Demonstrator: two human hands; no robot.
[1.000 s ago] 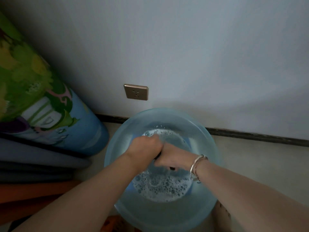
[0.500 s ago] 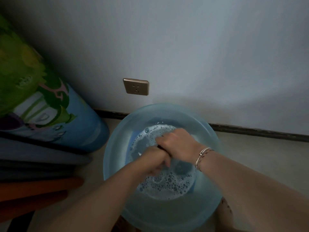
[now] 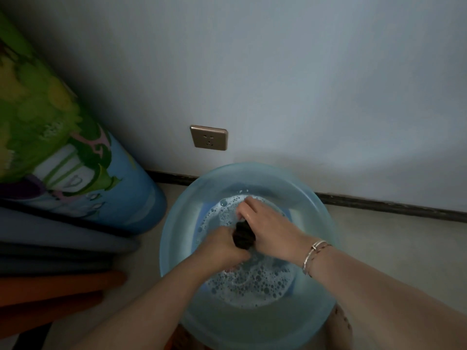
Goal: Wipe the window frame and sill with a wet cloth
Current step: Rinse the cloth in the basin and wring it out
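Cloth is a dark twisted roll held over the soapy basin, long axis running near-to-far between both fists, left hand gripping the near end and right hand wrapped round the far end, so probably mid-wring.

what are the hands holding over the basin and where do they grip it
Both hold a dark twisted cloth above the soapy water in the blue basin: left hand on its near end, right hand on its far end.
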